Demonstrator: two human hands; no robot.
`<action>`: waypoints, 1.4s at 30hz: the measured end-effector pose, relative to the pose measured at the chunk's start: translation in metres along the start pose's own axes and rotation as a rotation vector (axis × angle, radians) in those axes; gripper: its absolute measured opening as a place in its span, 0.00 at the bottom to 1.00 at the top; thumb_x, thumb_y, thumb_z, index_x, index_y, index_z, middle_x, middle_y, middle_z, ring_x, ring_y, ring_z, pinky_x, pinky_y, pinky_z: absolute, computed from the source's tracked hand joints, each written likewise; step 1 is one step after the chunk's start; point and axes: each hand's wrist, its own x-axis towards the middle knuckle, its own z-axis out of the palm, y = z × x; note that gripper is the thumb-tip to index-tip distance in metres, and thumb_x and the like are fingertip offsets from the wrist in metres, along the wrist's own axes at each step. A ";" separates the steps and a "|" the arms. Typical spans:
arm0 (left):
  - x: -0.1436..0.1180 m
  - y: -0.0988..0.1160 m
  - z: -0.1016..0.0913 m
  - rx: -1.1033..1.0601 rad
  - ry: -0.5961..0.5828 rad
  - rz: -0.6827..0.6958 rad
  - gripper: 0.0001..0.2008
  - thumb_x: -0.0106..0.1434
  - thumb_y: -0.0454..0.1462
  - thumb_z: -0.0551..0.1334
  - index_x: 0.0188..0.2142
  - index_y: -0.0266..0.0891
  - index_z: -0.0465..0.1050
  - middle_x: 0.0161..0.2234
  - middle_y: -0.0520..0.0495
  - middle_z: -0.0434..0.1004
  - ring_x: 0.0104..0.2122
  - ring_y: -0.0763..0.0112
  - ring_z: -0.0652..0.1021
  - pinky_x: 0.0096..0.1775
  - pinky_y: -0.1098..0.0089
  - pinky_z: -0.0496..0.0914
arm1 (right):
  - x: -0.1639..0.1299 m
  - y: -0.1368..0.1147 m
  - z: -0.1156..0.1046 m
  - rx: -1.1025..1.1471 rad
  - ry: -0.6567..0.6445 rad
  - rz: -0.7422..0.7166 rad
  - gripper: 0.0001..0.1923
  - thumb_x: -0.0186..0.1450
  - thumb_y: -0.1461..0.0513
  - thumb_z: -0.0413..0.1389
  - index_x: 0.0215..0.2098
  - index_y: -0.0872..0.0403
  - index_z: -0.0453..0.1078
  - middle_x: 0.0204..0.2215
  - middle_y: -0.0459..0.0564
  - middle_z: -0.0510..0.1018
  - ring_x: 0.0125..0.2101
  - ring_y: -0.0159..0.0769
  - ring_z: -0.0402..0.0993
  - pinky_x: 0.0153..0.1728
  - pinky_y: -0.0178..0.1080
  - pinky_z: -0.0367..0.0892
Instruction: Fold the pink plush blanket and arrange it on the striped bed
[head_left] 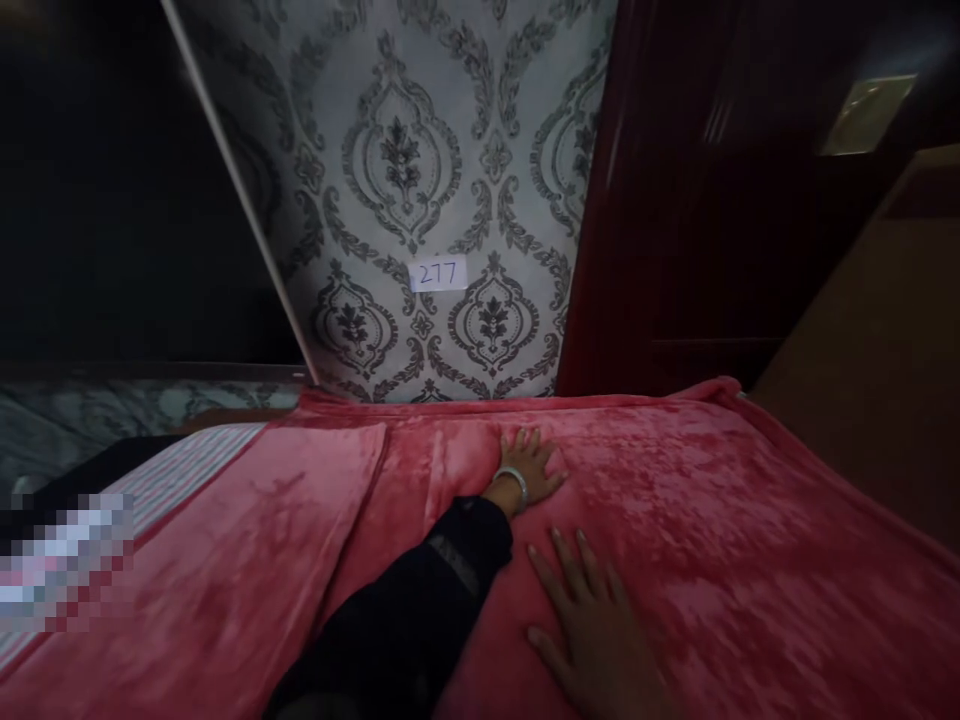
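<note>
A plush red blanket (712, 520) covers the bed in front of me. My left hand (531, 466), in a dark sleeve with a silver bangle at the wrist, lies flat on the blanket near the far edge, fingers spread. My right hand (592, 625) rests palm down on the blanket closer to me, fingers apart and pointing away. Neither hand holds anything. A fold line in the blanket (379, 470) runs just left of my left arm.
Patterned grey wallpaper (420, 160) with a white label reading 277 (439, 274) rises behind the bed. Dark red wooden furniture (675, 200) stands at the right. A striped sheet (187, 465) shows at the left, beside a pixelated patch.
</note>
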 end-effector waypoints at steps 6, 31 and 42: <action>-0.020 -0.022 -0.034 0.132 -0.080 -0.067 0.42 0.66 0.60 0.50 0.72 0.42 0.51 0.74 0.37 0.47 0.72 0.43 0.49 0.67 0.33 0.37 | 0.000 0.002 0.001 -0.036 0.054 -0.008 0.37 0.69 0.44 0.53 0.72 0.45 0.56 0.72 0.54 0.52 0.70 0.62 0.45 0.64 0.66 0.52; -0.154 -0.060 -0.033 -0.007 -0.052 -0.238 0.40 0.68 0.60 0.47 0.72 0.45 0.50 0.74 0.36 0.40 0.73 0.45 0.41 0.65 0.30 0.40 | 0.001 0.010 0.014 -0.130 0.143 -0.021 0.34 0.71 0.44 0.46 0.72 0.45 0.56 0.73 0.54 0.52 0.70 0.58 0.47 0.62 0.61 0.57; -0.223 -0.127 -0.104 -0.239 0.019 -0.243 0.38 0.70 0.53 0.50 0.72 0.37 0.50 0.72 0.42 0.52 0.70 0.62 0.58 0.68 0.63 0.55 | 0.004 0.012 0.002 -0.103 0.031 -0.008 0.35 0.73 0.43 0.43 0.73 0.46 0.53 0.73 0.54 0.50 0.71 0.57 0.44 0.65 0.62 0.52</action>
